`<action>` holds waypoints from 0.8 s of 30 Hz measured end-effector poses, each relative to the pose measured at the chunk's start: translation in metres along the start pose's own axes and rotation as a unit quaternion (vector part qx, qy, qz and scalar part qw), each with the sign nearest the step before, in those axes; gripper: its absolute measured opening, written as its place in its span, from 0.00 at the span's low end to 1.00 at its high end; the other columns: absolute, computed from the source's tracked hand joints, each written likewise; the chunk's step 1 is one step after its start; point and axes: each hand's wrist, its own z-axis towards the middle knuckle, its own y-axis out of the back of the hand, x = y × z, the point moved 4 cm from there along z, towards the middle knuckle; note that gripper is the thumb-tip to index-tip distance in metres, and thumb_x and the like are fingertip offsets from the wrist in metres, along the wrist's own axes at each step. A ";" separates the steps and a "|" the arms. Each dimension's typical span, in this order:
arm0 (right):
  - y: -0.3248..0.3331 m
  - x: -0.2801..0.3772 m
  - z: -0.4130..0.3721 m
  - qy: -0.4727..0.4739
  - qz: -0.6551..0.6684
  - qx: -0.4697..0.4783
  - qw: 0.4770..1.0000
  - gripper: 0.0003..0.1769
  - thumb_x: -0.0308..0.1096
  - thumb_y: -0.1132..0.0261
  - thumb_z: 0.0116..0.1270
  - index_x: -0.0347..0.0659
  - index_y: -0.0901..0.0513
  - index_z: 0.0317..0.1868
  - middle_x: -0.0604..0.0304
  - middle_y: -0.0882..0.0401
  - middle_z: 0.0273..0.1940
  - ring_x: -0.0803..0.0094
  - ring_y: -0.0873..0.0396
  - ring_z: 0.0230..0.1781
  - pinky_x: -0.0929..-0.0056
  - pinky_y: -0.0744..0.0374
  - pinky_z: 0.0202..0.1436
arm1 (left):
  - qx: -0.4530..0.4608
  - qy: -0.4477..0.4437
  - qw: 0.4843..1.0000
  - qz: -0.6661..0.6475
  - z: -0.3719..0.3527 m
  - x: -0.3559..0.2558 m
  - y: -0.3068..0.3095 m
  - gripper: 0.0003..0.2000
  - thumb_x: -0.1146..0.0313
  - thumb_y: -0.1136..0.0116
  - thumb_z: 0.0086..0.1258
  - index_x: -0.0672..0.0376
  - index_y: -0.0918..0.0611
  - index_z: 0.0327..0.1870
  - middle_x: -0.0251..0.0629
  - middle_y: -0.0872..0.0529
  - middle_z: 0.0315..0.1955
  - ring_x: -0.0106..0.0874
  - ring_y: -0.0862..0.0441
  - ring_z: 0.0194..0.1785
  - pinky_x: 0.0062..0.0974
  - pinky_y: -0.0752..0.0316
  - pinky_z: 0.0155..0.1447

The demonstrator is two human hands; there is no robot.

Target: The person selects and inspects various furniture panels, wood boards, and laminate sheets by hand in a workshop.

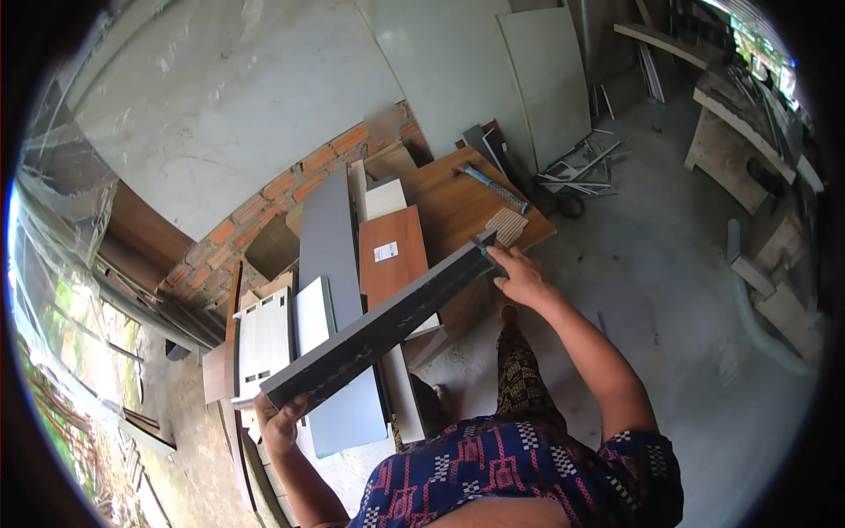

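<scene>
A long dark grey board point(378, 327) is held up slantwise in front of my body, with its narrow edge and one broad side showing. My left hand point(280, 422) grips its lower left end, fingers curled round the edge. At the upper right end, my right hand point(519, 275) is closed on the board's corner. Behind it lie a reddish-brown panel point(392, 229) with a white label and a long grey panel point(330, 229). A hammer with a blue handle point(495, 187) rests on the brown wooden tabletop point(462, 207), near a small ribbed wooden piece point(508, 226).
A white slotted panel point(264, 334) and a light blue panel point(352, 414) lie to the left. Thin strips point(585, 172) are heaped on the concrete floor point(642, 264). At the right stand a wooden workbench point(744, 114) and a ribbed hose point(757, 326). Large sheets point(238, 88) lean against the brick wall point(299, 180).
</scene>
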 end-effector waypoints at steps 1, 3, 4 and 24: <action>-0.002 -0.010 0.005 -0.013 -0.005 0.002 1.000 0.33 0.33 0.36 0.55 0.53 0.34 0.63 0.47 0.30 0.53 0.48 0.27 0.51 0.57 0.28 0.55 | -0.004 -0.004 1.000 0.002 0.000 0.000 0.000 0.11 0.68 0.32 0.55 0.64 0.19 0.34 0.25 0.23 0.21 0.14 0.35 0.21 0.12 0.45 0.26; -0.003 -0.026 0.013 -0.039 -0.017 0.007 0.999 0.33 0.33 0.37 0.55 0.52 0.34 0.63 0.48 0.30 0.54 0.49 0.27 0.52 0.58 0.28 0.55 | -0.014 -0.011 1.000 0.004 -0.001 0.002 0.001 0.11 0.70 0.32 0.54 0.65 0.18 0.35 0.26 0.22 0.22 0.15 0.33 0.23 0.13 0.42 0.28; -0.008 -0.039 0.018 -0.053 -0.037 -0.003 0.998 0.32 0.33 0.37 0.55 0.52 0.34 0.63 0.49 0.29 0.53 0.49 0.28 0.52 0.58 0.28 0.55 | -0.015 -0.006 1.000 0.000 -0.002 0.003 0.000 0.11 0.70 0.33 0.54 0.65 0.18 0.35 0.26 0.21 0.23 0.16 0.31 0.24 0.13 0.40 0.30; -0.076 0.027 -0.062 -0.080 0.723 0.183 0.662 0.23 0.32 0.38 0.62 0.38 0.31 0.56 0.59 0.25 0.33 0.77 0.25 0.23 0.78 0.26 0.25 | -0.075 -0.008 0.995 -0.062 0.003 -0.013 -0.026 0.40 0.70 0.45 0.50 0.68 0.47 0.67 0.51 0.24 0.43 0.35 0.21 0.42 0.26 0.27 0.50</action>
